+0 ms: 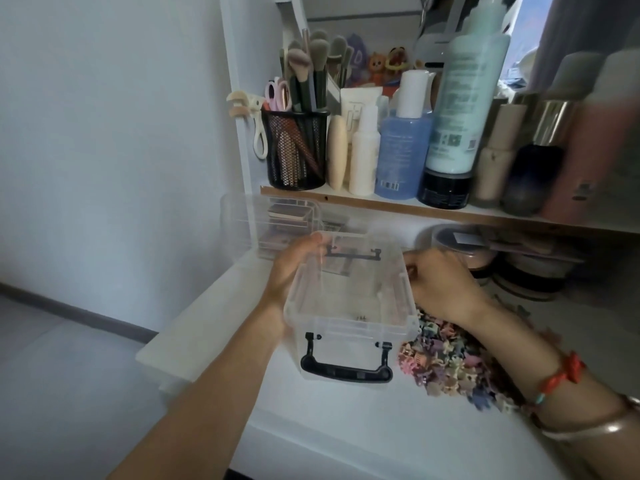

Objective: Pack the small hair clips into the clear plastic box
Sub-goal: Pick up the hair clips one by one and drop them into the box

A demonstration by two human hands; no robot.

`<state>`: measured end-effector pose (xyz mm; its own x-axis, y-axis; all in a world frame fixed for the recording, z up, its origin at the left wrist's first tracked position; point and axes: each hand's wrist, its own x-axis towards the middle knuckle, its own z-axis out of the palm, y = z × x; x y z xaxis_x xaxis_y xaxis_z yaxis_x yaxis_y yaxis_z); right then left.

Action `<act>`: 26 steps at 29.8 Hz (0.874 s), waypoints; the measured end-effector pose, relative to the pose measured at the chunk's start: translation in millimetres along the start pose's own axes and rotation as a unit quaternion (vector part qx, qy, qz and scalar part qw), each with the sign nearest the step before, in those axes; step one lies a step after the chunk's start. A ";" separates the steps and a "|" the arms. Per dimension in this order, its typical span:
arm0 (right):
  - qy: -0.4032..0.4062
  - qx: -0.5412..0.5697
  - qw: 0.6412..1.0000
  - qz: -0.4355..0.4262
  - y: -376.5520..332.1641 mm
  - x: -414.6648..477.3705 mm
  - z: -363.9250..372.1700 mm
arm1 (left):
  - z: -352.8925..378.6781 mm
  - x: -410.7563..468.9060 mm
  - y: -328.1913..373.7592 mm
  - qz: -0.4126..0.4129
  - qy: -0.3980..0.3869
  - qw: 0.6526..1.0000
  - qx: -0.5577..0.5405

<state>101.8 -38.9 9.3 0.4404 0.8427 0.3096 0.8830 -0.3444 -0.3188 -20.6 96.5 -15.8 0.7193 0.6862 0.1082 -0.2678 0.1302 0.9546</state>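
On the white surface [346,427], both hands grip the clear plastic box [349,306], left hand [294,268] at nine o'clock, right hand [440,285] at three, fingers clamped on its sides; shifting it toward four o'clock could scatter the hair clips [450,358] piled there.

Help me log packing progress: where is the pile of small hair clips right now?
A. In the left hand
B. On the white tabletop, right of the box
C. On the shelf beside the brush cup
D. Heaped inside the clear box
B: the pile of small hair clips lies on the tabletop, right of the clear box.
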 end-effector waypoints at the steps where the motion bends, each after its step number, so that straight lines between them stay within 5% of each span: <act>1: 0.055 0.046 0.997 0.015 1.3 1.5 -1.0 | -1.3 0.2 -0.8 -0.005 -0.003 1.000 -0.002; 4: 0.198 0.199 0.959 0.036 -2.0 3.2 -8.0 | -6.1 4.4 -5.5 -0.026 -0.037 0.999 -0.026; 10: 0.229 0.291 0.929 -0.021 -9.9 -1.9 -16.1 | -5.6 4.9 -1.8 -0.008 0.024 0.999 -0.022; 14: 0.087 0.393 0.913 -0.072 -15.6 -7.3 -18.1 | -13.1 4.9 -2.9 -0.016 0.044 0.999 -0.016; 16: 0.087 0.384 0.918 -0.048 -6.8 -3.3 -13.3 | -15.6 6.6 -2.9 -0.025 0.036 0.999 -0.025; 18: 0.110 0.336 0.936 -0.003 5.1 2.7 -8.5 | -16.5 7.4 -2.3 -0.033 0.035 0.999 -0.024; 21: -0.001 0.122 0.993 0.011 17.5 6.0 5.7 | -16.4 8.8 -1.9 -0.042 0.038 0.998 -0.017; 24: -0.073 -0.077 0.994 -0.025 15.2 8.0 18.0 | -15.7 8.7 -0.1 -0.048 0.049 0.998 -0.006; 26: -0.083 -0.096 0.991 -0.036 8.9 8.8 15.8 | -14.9 8.2 -0.3 -0.047 0.051 0.998 -0.003</act>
<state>110.9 -28.0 -5.0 0.3558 0.9192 0.1689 0.9331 -0.3393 -0.1191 -24.2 112.8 -19.3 0.6725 0.7400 -0.0115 -0.2056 0.2018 0.9576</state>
